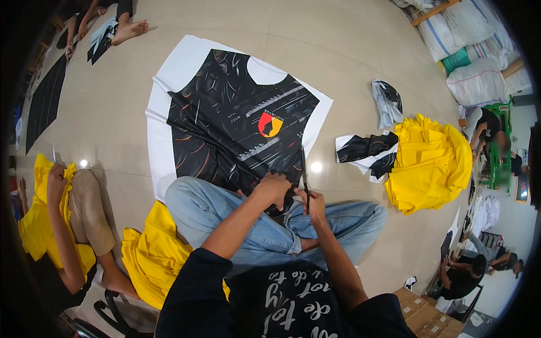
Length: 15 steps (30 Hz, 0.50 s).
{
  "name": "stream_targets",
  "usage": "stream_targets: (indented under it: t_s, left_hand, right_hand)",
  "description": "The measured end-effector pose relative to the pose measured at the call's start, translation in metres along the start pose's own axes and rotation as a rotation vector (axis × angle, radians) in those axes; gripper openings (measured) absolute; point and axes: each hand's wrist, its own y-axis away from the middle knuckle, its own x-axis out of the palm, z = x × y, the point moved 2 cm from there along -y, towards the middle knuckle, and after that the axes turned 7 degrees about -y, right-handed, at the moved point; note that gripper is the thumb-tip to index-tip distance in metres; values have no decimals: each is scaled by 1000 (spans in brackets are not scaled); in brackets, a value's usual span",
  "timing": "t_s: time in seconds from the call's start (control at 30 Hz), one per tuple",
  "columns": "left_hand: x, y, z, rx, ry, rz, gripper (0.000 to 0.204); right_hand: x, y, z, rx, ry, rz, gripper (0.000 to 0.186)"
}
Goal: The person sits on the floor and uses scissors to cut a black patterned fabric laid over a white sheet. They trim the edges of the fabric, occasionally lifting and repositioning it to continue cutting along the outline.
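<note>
A printed black fabric panel (pixel 225 112) with white margins and a red-and-yellow crest lies spread on the floor before my crossed legs. In my right hand (pixel 313 206) is a pair of scissors (pixel 305 169), its blades pointing away from me along the panel's right edge, between black print and white margin. My left hand (pixel 273 188) rests on the panel's near part, left of the scissors; its fingers are bent down onto the bunched cloth and seem to grip it. The panel's near end is partly hidden by my hands and knees.
Right of me sits a pile of yellow fabric (pixel 431 163), with black-and-white fabric scraps (pixel 366 152) beside it. More yellow cloth (pixel 155 248) lies by my left knee. A person (pixel 62 225) handling yellow cloth sits at left. White sacks (pixel 476 84) are stacked at far right.
</note>
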Motion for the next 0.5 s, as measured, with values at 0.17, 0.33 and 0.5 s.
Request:
stream_targets:
  t_s: [0.17, 0.33, 0.5]
  left_hand:
    - [-1, 1, -4, 18, -16, -69, 83]
    - [-1, -2, -12, 71, -25, 65, 87]
    - [12, -6, -13, 79, -60, 18, 87]
  right_hand:
    - [-4, 1, -12, -43, 98, -34, 53]
    - [-7, 6, -3, -94, 243, -73, 57]
    - [-19, -7, -17, -209, 383, -91, 58]
